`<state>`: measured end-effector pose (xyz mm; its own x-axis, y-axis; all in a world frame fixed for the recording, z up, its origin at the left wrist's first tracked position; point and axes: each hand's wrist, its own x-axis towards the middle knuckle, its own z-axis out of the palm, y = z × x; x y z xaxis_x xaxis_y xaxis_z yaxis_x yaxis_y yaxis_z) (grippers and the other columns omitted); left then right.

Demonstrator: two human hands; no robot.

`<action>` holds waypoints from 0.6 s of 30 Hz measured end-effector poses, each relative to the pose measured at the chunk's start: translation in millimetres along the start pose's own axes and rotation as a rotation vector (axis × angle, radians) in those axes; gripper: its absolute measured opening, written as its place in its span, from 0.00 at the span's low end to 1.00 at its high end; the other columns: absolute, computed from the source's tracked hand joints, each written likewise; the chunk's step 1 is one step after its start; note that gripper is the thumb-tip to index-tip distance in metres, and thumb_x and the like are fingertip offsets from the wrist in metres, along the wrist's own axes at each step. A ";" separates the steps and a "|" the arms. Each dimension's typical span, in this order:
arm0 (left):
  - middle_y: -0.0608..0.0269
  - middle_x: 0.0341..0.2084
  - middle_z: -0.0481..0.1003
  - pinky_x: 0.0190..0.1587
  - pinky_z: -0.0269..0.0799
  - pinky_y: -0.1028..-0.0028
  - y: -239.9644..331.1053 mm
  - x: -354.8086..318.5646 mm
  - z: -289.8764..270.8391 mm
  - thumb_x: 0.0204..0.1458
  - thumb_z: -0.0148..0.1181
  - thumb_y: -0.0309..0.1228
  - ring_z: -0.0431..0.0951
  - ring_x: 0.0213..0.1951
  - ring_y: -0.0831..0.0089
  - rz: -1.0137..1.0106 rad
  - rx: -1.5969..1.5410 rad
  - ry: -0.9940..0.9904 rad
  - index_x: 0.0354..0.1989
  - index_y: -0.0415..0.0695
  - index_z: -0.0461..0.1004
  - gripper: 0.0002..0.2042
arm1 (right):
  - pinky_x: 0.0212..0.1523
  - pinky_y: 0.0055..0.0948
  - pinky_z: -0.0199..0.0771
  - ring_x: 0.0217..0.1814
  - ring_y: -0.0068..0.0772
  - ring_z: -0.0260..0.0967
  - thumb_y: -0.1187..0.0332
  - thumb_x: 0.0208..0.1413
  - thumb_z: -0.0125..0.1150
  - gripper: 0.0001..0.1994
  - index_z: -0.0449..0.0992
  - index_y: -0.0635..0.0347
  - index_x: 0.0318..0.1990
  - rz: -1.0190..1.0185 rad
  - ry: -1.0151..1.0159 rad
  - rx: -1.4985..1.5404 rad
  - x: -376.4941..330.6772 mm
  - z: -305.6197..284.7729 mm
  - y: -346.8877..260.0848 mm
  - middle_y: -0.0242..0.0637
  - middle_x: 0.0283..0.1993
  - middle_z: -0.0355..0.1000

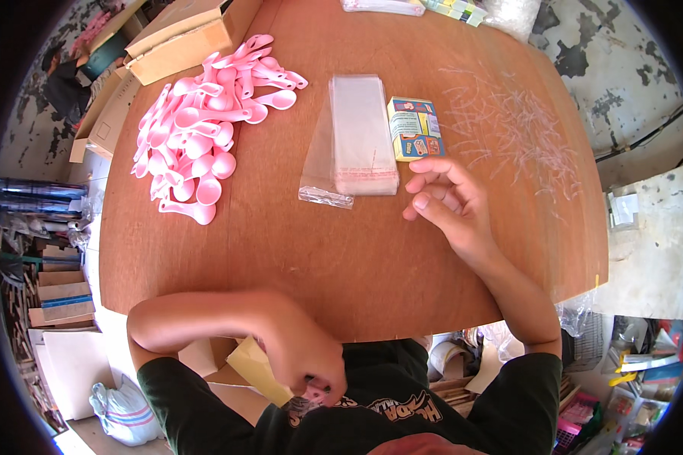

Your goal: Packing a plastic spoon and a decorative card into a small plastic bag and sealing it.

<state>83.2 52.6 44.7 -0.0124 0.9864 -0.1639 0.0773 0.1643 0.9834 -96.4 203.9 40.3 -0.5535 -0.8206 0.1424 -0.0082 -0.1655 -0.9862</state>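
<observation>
My left hand [309, 362] is curled below the table's near edge, close to my body. Clear plastic with something pink [316, 392] shows at its fingers; the hand hides most of it, so its kind is unclear. Over the table, my right hand [451, 205] is open, fingers loosely bent and nothing visible between them. Just beyond its fingertips stands a small blue-and-yellow printed box [416, 127]. Beside that box lies a stack of clear plastic bags [363, 136], with one loose bag [319, 163] angled out on the left. Pink plastic measuring spoons [197, 129] form a heap at the far left.
Thin clear plastic strips [520, 121] are scattered over the right of the brown wooden table [265, 258]. A cardboard box [182, 53] sits at the back left. Beside my left forearm is a tan cardboard flap [254, 368]. Another person [64, 87] is at the far left.
</observation>
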 end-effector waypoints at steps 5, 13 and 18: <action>0.51 0.35 0.78 0.37 0.77 0.59 -11.1 44.6 57.8 0.38 0.63 0.27 0.78 0.41 0.50 -0.589 0.331 -0.192 0.36 0.38 0.78 0.14 | 0.38 0.24 0.75 0.37 0.20 0.68 0.78 0.54 0.57 0.14 0.69 0.64 0.49 0.020 0.005 0.010 -0.1 8.8 -1.6 0.34 0.38 0.67; 0.57 0.38 0.78 0.40 0.76 0.59 -76.5 50.3 131.6 0.37 0.68 0.33 0.78 0.42 0.58 -1.156 0.372 -0.193 0.41 0.42 0.79 0.18 | 0.32 0.22 0.72 0.34 0.22 0.71 0.80 0.50 0.58 0.05 0.76 0.65 0.35 -0.255 -0.005 -0.540 4.0 7.5 4.0 0.37 0.36 0.72; 0.57 0.37 0.78 0.38 0.76 0.59 -65.7 57.6 119.6 0.35 0.69 0.35 0.78 0.41 0.58 -0.855 0.464 -0.337 0.41 0.43 0.79 0.20 | 0.32 0.27 0.71 0.37 0.36 0.71 0.81 0.41 0.59 0.08 0.77 0.64 0.32 -0.554 -0.132 -0.918 7.6 11.0 9.0 0.39 0.44 0.71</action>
<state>196.6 98.6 -38.6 0.0306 0.4766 -0.8786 0.5528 0.7243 0.4121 -91.5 190.2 33.4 -0.1872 -0.8193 0.5419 -0.8812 -0.1038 -0.4612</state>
